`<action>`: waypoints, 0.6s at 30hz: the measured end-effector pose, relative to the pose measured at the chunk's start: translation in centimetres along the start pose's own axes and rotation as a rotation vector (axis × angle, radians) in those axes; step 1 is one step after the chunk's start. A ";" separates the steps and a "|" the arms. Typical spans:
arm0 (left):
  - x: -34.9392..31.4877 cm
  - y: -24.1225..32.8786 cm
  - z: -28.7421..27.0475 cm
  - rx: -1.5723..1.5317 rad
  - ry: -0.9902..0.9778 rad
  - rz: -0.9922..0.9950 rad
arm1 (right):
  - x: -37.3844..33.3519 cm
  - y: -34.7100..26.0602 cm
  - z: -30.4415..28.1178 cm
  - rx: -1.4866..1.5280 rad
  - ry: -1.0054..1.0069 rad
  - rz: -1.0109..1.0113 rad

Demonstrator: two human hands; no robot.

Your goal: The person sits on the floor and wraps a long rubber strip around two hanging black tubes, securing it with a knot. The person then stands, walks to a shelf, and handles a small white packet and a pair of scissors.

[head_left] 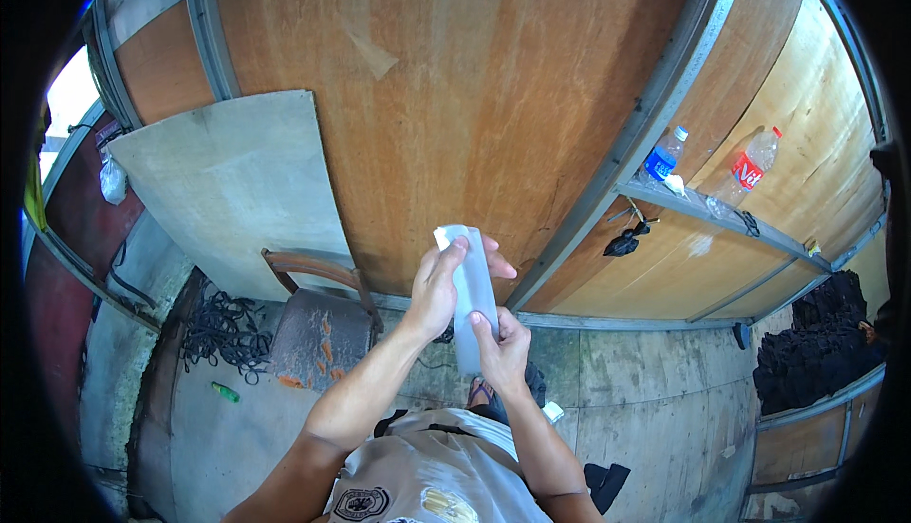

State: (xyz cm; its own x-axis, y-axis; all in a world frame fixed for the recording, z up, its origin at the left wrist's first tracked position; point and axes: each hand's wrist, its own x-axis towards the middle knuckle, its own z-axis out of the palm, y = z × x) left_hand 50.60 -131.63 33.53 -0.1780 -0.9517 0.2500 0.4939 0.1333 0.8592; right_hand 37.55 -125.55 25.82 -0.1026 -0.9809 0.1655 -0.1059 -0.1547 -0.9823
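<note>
Both of my hands hold a long, flat, pale grey-white strip (474, 288) in front of my body. It looks like smooth folded sheet or plastic; its exact kind I cannot tell. My left hand (436, 288) grips its far part, thumb pressed on top and fingers behind. Some fingertips show past the strip's right edge. Lower down, my right hand (506, 350) pinches the strip's right side with the thumb on its face. A small cream-white edge shows at the far left corner of the strip.
A worn chair (323, 333) stands to the left beside a heap of black strips (223, 333). Plastic bottles (750, 167) rest on a metal wall rail at right. Piled black cloth (818, 357) lies far right. A green bottle (225, 391) is on the floor.
</note>
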 end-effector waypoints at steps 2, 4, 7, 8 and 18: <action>0.3 0.2 -0.2 -0.002 0.020 0.034 | -0.6 0.9 -0.1 -0.041 0.010 0.020; 0.4 0.3 -0.3 -0.031 0.045 0.062 | -1.2 1.5 -0.3 -0.098 0.025 0.011; 0.5 0.3 -0.3 -0.129 0.098 0.024 | -1.9 1.9 -0.6 -0.185 0.025 -0.048; 0.4 0.3 -0.4 -0.156 0.094 0.012 | -2.1 1.9 -0.7 -0.199 -0.019 -0.026; 0.2 0.8 -1.2 -0.348 -0.091 -0.047 | -2.4 1.9 -0.1 0.626 -0.465 0.162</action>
State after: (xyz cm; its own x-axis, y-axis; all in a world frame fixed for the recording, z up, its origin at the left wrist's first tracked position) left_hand 51.93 -132.03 33.72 -0.2749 -0.9239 0.2661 0.7407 -0.0271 0.6713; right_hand 37.53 -123.49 23.56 0.3692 -0.9241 0.0985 0.4646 0.0917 -0.8808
